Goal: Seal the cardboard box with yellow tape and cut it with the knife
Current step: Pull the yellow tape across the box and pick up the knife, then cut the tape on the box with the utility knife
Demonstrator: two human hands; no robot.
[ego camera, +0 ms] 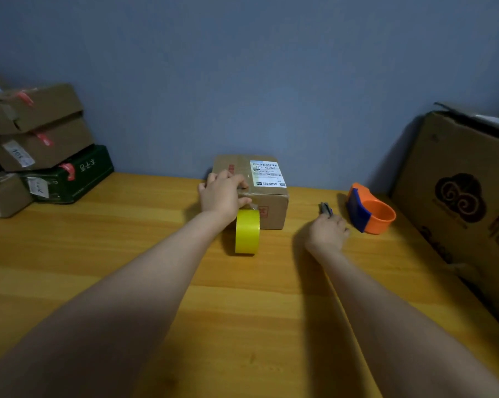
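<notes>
A small cardboard box (268, 193) with a white shipping label stands on the wooden table near the wall. My left hand (222, 195) presses on the box's near top edge, thumb over the front corner. A roll of yellow tape (247, 231) stands on edge against the box front, just below that hand; a strip seems to run up from it to the box edge. My right hand (327, 232) lies on the table to the right, fingers closed around the handle of the knife (325, 209), whose dark tip sticks out beyond the fingers.
An orange and blue tape dispenser (370, 211) sits right of the knife. A large printed carton (466, 202) leans at the right edge. Stacked cardboard boxes (33, 130) and a dark green box (70, 176) occupy the back left. The table (127, 239) runs to the blue wall.
</notes>
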